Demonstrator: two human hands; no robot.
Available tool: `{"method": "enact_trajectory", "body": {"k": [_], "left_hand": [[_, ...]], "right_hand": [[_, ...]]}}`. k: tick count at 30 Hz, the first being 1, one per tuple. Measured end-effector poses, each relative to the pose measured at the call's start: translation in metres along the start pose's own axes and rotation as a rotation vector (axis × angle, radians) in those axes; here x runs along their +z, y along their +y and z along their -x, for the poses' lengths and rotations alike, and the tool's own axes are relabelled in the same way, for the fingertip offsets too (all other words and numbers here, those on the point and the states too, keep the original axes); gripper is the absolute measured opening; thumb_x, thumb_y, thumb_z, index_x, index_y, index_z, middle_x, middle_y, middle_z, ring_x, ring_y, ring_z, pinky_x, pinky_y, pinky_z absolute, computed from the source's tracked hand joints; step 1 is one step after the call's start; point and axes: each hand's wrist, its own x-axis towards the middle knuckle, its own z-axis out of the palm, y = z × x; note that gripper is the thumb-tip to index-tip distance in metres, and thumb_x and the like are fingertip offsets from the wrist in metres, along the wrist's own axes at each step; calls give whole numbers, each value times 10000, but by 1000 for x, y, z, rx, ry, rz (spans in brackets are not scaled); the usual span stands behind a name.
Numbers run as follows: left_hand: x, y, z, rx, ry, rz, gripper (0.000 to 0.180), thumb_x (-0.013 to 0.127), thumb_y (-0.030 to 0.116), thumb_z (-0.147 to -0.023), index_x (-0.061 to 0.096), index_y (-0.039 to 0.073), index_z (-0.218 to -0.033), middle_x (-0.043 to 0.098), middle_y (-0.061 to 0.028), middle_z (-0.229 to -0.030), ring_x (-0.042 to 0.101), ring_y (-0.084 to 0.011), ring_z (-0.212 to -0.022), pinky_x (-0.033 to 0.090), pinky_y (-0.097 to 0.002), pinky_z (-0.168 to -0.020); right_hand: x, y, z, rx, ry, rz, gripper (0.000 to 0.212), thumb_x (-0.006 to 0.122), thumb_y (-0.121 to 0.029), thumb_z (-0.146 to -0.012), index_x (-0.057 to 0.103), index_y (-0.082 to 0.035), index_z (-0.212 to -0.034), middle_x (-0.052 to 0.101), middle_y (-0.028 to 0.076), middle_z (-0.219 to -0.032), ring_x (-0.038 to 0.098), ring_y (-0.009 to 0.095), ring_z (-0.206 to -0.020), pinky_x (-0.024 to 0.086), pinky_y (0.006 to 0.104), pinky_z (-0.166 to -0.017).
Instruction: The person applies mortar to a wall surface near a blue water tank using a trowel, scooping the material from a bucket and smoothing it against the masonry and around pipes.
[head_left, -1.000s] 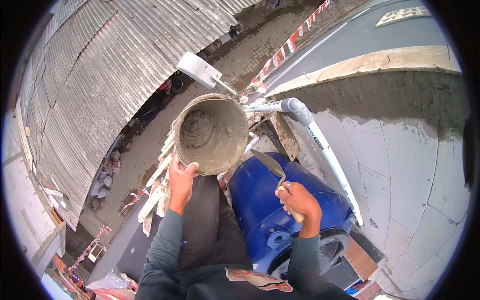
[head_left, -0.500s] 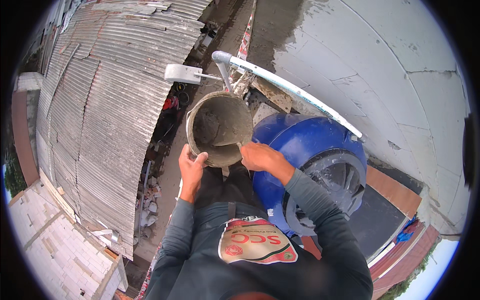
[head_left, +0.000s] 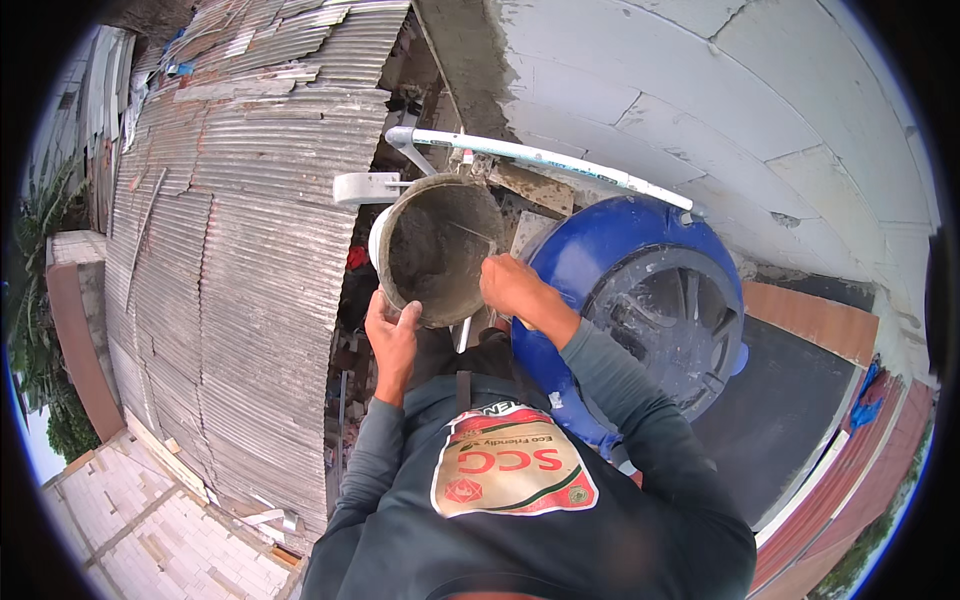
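Note:
A round bucket (head_left: 440,290), its inside coated with grey mortar, is held tilted in front of my body with its mouth facing me. My left hand (head_left: 392,335) grips its lower left rim, thumb over the edge and fingers on the outside. At the right side of the mouth, my right hand (head_left: 517,292) is closed in a fist around the handle of what looks like a trowel (head_left: 470,231). Its thin, mortar-coloured edge shows inside the bucket; most of the handle is hidden in my fist.
A big blue plastic tank (head_left: 590,250) with a dirty dark lid stands close on my right. Behind it runs a white pipe (head_left: 550,152) beside a grey block wall (head_left: 700,100). Corrugated roofing (head_left: 250,260) spreads out at left, below me. A white fixture (head_left: 362,188) juts out beside the bucket.
The trowel and my right hand have moved up along the bucket's right side. The bucket has shifted slightly up, and the whole view has turned a little.

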Motion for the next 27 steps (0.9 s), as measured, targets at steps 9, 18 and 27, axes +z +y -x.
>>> {"method": "enact_trajectory", "body": {"k": [9,18,27], "left_hand": [[-17,7,9,-89,-102,-94,295,633,-64,-879,597,14,-1161,673,-36,-1054,637,-94,-897,541,-258,-757],[-8,0,22,-118,-74,-76,227,678,-30,-890,588,35,-1089,667,-15,-992,624,-75,-795,554,-248,-659],[-12,-9,29,-21,-73,-183,447,665,-51,-884,575,-32,-1321,691,-70,-1139,663,-101,-896,541,-231,-729]], "right_hand": [[40,-7,15,-303,133,-116,249,548,-125,-923,672,85,-973,669,320,-1023,681,453,-992,548,524,-859],[56,12,19,-314,109,-63,233,564,-105,-900,706,77,-936,702,307,-1000,702,461,-969,565,525,-864],[68,23,19,-257,59,-21,256,539,-117,-903,700,81,-911,701,318,-965,702,485,-938,576,536,-817]]}}
